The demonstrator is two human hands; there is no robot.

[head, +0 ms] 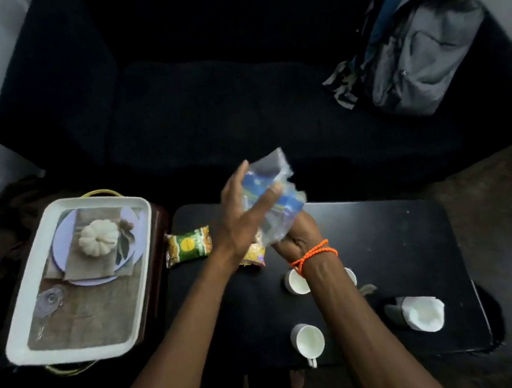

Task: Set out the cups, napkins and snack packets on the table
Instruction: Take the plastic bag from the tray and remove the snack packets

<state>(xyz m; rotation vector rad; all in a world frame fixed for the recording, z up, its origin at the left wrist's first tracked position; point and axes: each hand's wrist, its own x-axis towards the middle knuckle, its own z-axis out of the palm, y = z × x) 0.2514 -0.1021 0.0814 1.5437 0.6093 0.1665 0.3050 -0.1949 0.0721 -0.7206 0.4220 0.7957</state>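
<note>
The crinkled packet [273, 196] sits upright between both hands — right hand [296, 237] gripping its base, left hand [244, 215] flat-fingered against its side — above the tabletop's [400, 240] far edge.

Cups [307, 340] sit near the table's [400, 240] front edge (napkin holder [421, 312] right), tray [77, 282] left.
</note>
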